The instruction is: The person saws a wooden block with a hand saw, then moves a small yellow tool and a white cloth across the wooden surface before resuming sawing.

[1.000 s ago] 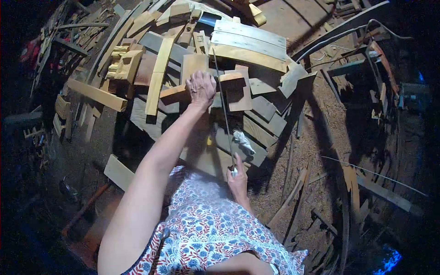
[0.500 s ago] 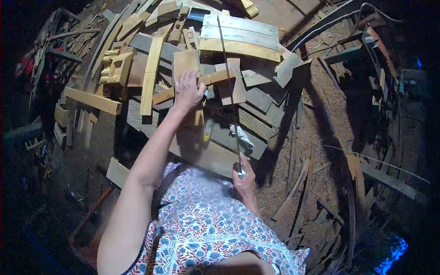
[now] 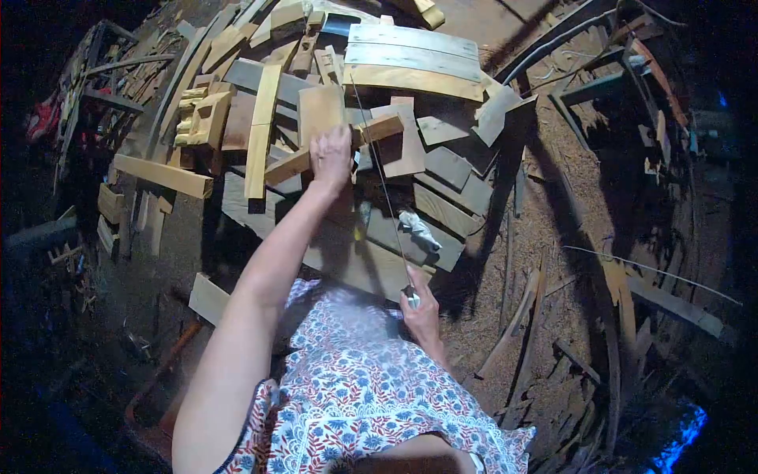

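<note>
Slatted panel: beyond wooden bar. Long thin blade: crossing bar's right part. Wooden bar: under left hand, fingers curled gripping it. Right hand: nearer the wearer than bar, fingers wrapped round blade's handle.

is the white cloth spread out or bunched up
Bunched up: the white cloth lies crumpled in a narrow wad beside the saw blade.

Plank work surface, centre: a crumpled white item is being carried at near right; grey boards are being supported farther right; a long yellow strip is being borne at left, direct contact unclear. Sawdust-strewn floor, right: narrow wood strips are being borne.
</note>
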Available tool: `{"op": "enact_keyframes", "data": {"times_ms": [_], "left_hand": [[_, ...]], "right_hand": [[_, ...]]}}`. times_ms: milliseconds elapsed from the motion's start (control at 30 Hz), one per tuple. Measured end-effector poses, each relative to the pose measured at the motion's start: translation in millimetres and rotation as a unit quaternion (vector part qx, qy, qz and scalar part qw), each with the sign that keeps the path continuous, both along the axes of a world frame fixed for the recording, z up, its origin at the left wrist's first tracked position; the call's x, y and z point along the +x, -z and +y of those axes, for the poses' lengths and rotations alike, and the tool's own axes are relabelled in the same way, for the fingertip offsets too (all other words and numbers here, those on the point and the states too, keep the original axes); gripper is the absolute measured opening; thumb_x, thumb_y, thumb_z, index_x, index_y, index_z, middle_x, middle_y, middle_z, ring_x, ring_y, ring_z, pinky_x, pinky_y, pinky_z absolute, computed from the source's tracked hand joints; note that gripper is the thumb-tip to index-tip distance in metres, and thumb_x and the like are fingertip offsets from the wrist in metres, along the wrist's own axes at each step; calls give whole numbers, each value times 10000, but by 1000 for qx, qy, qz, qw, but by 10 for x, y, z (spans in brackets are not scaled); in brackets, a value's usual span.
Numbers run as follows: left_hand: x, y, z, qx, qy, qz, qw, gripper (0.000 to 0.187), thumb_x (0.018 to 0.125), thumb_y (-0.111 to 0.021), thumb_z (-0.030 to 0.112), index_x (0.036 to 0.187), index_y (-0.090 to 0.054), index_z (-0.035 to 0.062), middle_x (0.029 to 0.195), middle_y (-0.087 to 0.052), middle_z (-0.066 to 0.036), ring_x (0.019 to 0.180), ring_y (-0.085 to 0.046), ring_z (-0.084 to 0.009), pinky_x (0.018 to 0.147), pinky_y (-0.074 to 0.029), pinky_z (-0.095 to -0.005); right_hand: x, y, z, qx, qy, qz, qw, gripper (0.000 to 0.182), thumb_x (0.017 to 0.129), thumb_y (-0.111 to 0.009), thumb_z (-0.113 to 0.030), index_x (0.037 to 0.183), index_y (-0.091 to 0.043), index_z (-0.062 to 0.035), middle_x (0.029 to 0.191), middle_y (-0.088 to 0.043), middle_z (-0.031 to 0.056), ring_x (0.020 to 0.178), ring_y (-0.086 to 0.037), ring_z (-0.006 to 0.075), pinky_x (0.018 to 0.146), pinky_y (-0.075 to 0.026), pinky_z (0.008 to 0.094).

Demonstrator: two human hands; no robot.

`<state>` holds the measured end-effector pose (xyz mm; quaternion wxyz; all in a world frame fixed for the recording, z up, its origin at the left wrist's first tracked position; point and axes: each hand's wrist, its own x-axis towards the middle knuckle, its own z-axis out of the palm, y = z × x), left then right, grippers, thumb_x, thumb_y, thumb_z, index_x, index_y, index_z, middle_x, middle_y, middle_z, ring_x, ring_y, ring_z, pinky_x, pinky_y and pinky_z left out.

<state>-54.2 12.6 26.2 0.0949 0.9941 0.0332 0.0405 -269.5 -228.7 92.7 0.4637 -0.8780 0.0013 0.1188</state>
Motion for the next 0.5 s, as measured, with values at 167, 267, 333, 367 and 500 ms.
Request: {"op": "enact_keyframes", "data": {"times_ms": [167, 267, 333, 367, 500], "left_hand": [[-113, -28, -68, -59, -4, 11, 998, 589, 769, -528, 177, 1323, -348, 93, 1345, -381, -149, 1274, -318, -328, 1053, -153, -556], [-59, 41, 127, -275, -25, 64, 959, 601, 806, -514, 238, 1357, -308, 116, 1397, -324, -135, 1317, -254, -323, 1066, -101, -562], [-57, 115, 97, -206, -25, -61, 976, 469, 829, -493, 306, 1260, -439, 126, 1264, -464, -134, 1209, -398, -313, 1019, -232, -529], [-96, 156, 35, -166, -46, -57, 983, 381, 837, -475, 323, 1161, -501, 124, 1146, -518, -122, 1098, -460, -301, 953, -290, -496], [-118, 210, -116, -59, -56, -157, 984, 204, 826, -485, 304, 845, -570, 119, 808, -570, -80, 789, -530, -266, 713, -362, -413]], "right_hand": [[-62, 50, -45, 18, 17, 34, 999, 491, 783, -605, -83, 1256, -481, -121, 1102, -577, 188, 969, -588, 335, 820, -475, 370], [-48, 11, -56, 16, 22, 24, 999, 483, 785, -616, -103, 1250, -488, -119, 1096, -582, 185, 956, -595, 332, 813, -477, 367], [15, -21, -39, 12, 22, 25, 999, 483, 784, -620, -108, 1248, -490, -121, 1075, -590, 180, 954, -595, 331, 809, -478, 369], [41, -31, -32, 8, 17, 31, 999, 482, 784, -619, -107, 1249, -489, -122, 1075, -590, 179, 954, -595, 330, 810, -478, 368], [30, 23, -31, -2, 1, -2, 1000, 483, 784, -616, -97, 1248, -485, -118, 1078, -587, 173, 969, -591, 323, 815, -476, 364]]}}
